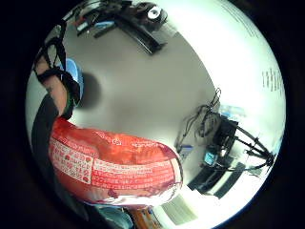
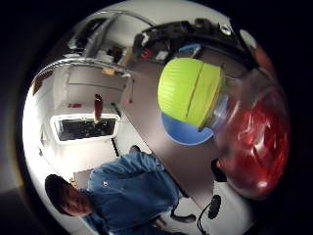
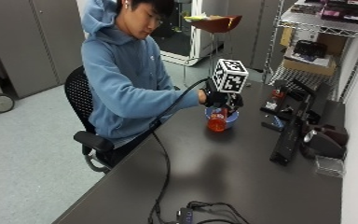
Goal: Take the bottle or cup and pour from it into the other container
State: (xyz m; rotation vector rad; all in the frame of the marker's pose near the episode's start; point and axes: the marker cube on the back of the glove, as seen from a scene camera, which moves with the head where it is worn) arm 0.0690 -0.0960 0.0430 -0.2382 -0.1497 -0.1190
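Outside view: a seated person in a light blue hooded sweatshirt (image 3: pixel 120 84) is reaching the gloved right hand (image 3: pixel 219 99) out over the dark grey bench (image 3: pixel 229 172). That hand is wrapping its fingers around a clear plastic bottle with a red printed label and a lime green screw cap (image 3: pixel 216 122), holding it off the bench with the body hanging below the hand. Just behind and beneath the bottle, a shallow blue bowl (image 3: pixel 230 118) is sitting on the bench. In the thumb side palm view the green cap (image 2: pixel 190 91) is showing screwed on, with the blue bowl lying just beyond it. In the little finger side palm view the bottle's red label is filling the space close to the palm. Farther from the hand, black equipment (image 3: pixel 293 135) is standing on the bench near a wire shelf rack (image 3: pixel 315 28).
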